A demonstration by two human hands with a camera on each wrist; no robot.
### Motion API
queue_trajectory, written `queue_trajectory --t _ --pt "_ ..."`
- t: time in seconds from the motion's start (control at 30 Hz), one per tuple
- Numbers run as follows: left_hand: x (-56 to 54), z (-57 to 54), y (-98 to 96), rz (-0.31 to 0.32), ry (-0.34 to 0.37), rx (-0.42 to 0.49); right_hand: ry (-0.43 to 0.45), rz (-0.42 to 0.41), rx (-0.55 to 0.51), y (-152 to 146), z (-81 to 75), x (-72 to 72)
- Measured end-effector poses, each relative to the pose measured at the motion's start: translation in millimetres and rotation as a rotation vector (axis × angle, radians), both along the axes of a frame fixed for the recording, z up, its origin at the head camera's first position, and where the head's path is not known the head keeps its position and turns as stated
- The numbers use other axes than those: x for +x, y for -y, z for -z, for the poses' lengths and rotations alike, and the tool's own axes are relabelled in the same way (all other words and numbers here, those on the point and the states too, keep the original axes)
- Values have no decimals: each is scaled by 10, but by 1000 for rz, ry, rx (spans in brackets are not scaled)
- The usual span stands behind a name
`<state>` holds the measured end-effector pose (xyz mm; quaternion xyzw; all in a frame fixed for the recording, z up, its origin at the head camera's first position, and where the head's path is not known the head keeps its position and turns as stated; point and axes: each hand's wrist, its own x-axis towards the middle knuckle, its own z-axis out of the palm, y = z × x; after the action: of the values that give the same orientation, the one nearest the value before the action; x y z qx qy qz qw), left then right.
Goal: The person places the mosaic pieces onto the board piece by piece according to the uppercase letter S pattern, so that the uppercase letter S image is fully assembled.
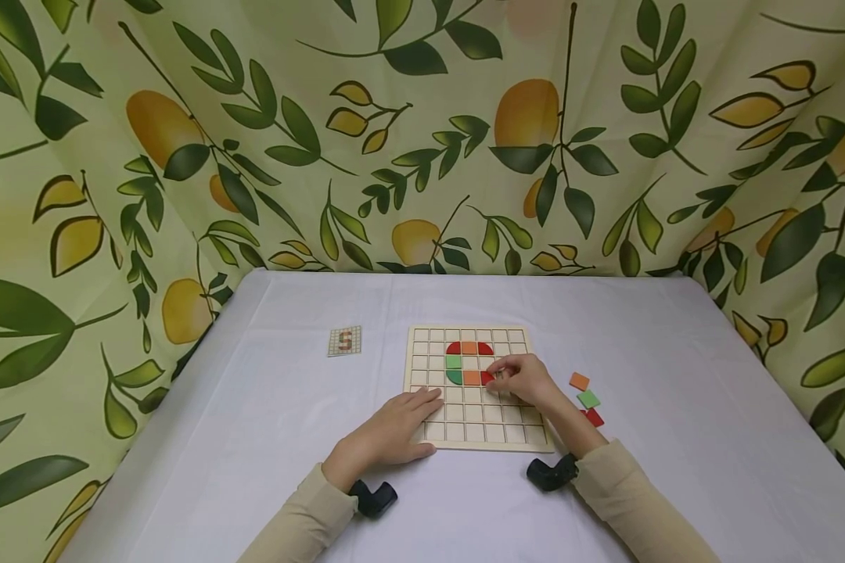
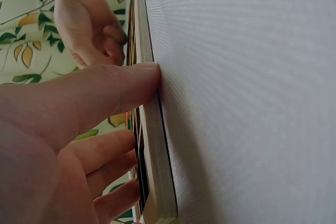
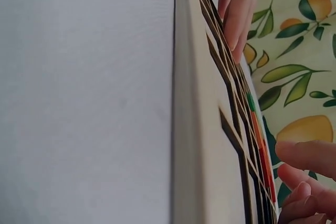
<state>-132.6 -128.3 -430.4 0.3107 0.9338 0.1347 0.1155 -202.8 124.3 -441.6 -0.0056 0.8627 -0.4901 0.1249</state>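
A square wooden grid board [image 1: 483,435] lies on the table. Its recesses hold coloured tiles: a row of red, orange [image 1: 469,348] and red pieces, a green square [image 1: 454,362] below at left, then a lower row of green, orange and red. My right hand [image 1: 524,379], fingers curled, pinches at the red tile [image 1: 487,378] ending that lower row; its fingertips partly cover the tile. My left hand [image 1: 401,422] rests at the board's lower left corner, fingers extended over the grid. In the left wrist view, the left thumb [image 2: 126,85] lies against the board's edge [image 2: 157,145].
Loose tiles lie right of the board, beside my right forearm: an orange one [image 1: 579,381], a green one [image 1: 588,399] and red [image 1: 595,417] partly hidden by the arm. A small pattern card [image 1: 345,341] with a gridded figure lies to the left. A leaf-patterned curtain [image 1: 422,156] surrounds the table.
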Motion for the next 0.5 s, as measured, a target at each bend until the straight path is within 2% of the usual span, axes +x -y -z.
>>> queue_trajectory --t 0.17,0.5 --pt "2 -1 -5 1 -8 -1 -17 -38 -15 -37 -31 61" --pt "6 -3 -8 0 -6 -3 -23 -50 -6 -146 -75 146"
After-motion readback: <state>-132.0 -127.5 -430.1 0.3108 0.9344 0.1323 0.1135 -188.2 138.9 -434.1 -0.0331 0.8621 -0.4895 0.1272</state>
